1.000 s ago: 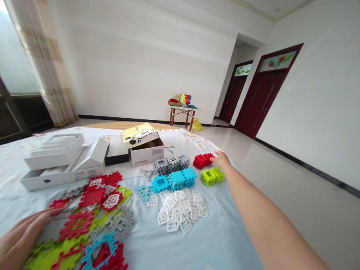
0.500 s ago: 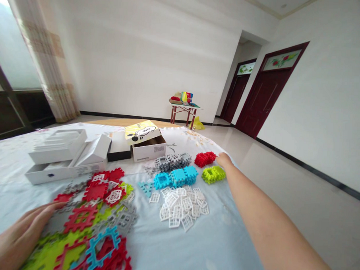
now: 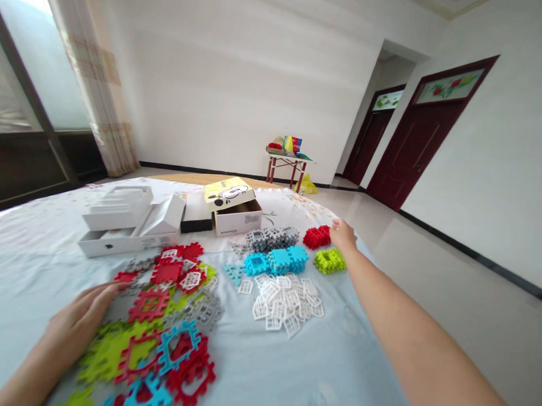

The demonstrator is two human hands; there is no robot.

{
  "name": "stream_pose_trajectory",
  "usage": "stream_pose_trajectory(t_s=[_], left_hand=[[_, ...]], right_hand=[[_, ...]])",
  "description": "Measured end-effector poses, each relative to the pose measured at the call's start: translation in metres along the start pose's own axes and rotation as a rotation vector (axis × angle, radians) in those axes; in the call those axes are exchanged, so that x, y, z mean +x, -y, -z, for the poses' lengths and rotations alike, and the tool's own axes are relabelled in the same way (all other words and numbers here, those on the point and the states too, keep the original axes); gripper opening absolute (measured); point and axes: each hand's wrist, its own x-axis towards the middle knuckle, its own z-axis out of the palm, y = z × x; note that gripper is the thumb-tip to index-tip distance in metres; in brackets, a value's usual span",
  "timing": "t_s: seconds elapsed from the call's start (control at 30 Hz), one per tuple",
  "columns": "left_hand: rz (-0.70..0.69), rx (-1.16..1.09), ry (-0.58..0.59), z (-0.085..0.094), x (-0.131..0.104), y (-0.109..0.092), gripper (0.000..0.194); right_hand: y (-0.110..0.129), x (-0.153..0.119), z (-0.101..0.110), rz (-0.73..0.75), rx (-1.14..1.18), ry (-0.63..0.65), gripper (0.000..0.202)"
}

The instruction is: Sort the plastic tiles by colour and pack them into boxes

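Note:
My left hand (image 3: 84, 314) lies with its fingers stretched out over the left edge of a mixed pile of notched plastic building tiles. Red tiles (image 3: 148, 304), lime green tiles (image 3: 107, 354), grey tiles (image 3: 203, 308) and blue tiles (image 3: 148, 394) overlap in that pile. At the table's right side, my right hand (image 3: 344, 235) is closed beside the right end of a row of red tiles (image 3: 317, 236); what its fingers hold, if anything, is too small to make out. Just below it is a row of lime green tiles (image 3: 330, 261).
Rows of grey tiles (image 3: 272, 238) and blue tiles (image 3: 275, 261) lie mid-table, behind loose white window pieces (image 3: 289, 299). White boxes (image 3: 130, 239) and a carton (image 3: 238, 219) with a tilted yellow lid (image 3: 230, 192) stand behind. A small table (image 3: 288, 159) stands by the wall.
The view has swung, so the table's contents sit farther right in the picture. My left hand stays on the pile. My right hand remains by the red row, its fingers now more raised and curled.

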Motion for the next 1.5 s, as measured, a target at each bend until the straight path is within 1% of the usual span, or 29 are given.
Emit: stream_pose_trajectory(t_s=[0.03,0.1,0.17,0.2,0.27,0.37,0.43,0.5,0.6,0.67,0.77,0.8,0.87,0.97,1.1,1.2,1.27,1.3,1.33,1.4,1.5], left_hand=[[-0.005,-0.038,0.043,0.002,-0.002,-0.003,0.051],[-0.018,-0.082,0.076,0.006,-0.006,-0.011,0.051],[-0.021,-0.087,0.095,0.01,-0.009,-0.018,0.052],[-0.014,-0.086,0.099,0.012,-0.01,-0.021,0.052],[-0.004,-0.082,0.109,0.014,-0.012,-0.023,0.053],[-0.014,-0.082,0.116,0.014,-0.012,-0.021,0.054],[-0.028,-0.084,0.112,0.012,-0.012,-0.02,0.054],[-0.039,-0.087,0.098,0.011,-0.011,-0.02,0.054],[-0.044,-0.089,0.067,0.012,-0.012,-0.023,0.055],[-0.035,-0.09,0.058,0.014,-0.014,-0.027,0.055],[-0.025,-0.092,0.063,0.016,-0.016,-0.031,0.054],[-0.022,-0.093,0.066,0.017,-0.016,-0.032,0.054],[-0.014,-0.093,0.068,0.018,-0.017,-0.034,0.054],[-0.007,-0.087,0.072,0.021,-0.019,-0.037,0.056],[0.004,-0.064,0.097,0.024,-0.02,-0.042,0.058],[0.01,-0.051,0.105,0.023,-0.02,-0.042,0.057],[0.01,-0.05,0.104,0.021,-0.019,-0.04,0.056],[0.01,-0.052,0.1,0.02,-0.019,-0.039,0.056],[0.007,-0.057,0.096,0.019,-0.019,-0.038,0.056],[0.003,-0.068,0.089,0.017,-0.018,-0.036,0.056],[0.001,-0.075,0.089,0.017,-0.018,-0.037,0.056]], right_hand=[[0.009,-0.008,0.001,0.063,0.029,-0.005,0.039],[0.031,-0.029,0.0,0.235,0.108,-0.02,0.038],[0.056,-0.058,-0.003,0.438,0.196,-0.016,0.036],[0.07,-0.075,-0.005,0.544,0.235,0.013,0.034],[0.095,-0.113,-0.01,0.731,0.304,0.112,0.031],[0.128,-0.166,-0.021,0.951,0.348,0.325,0.027],[0.145,-0.195,-0.031,1.029,0.351,0.419,0.026],[0.16,-0.216,-0.041,1.055,0.345,0.478,0.027],[0.18,-0.237,-0.057,1.069,0.345,0.536,0.031],[0.192,-0.245,-0.067,1.078,0.342,0.552,0.035],[0.207,-0.254,-0.081,1.081,0.311,0.541,0.042],[0.21,-0.256,-0.084,1.081,0.294,0.534,0.042],[0.213,-0.258,-0.088,1.079,0.255,0.521,0.037],[0.212,-0.259,-0.084,1.054,0.23,0.483,0.025],[0.2,-0.256,-0.066,0.948,0.311,0.452,0.029],[0.188,-0.252,-0.058,0.871,0.394,0.533,0.031],[0.181,-0.248,-0.056,0.826,0.37,0.593,0.029],[0.177,-0.247,-0.057,0.805,0.329,0.598,0.029],[0.175,-0.245,-0.057,0.788,0.276,0.58,0.028],[0.17,-0.243,-0.058,0.778,0.178,0.499,0.028],[0.167,-0.243,-0.056,0.811,0.131,0.411,0.028]])
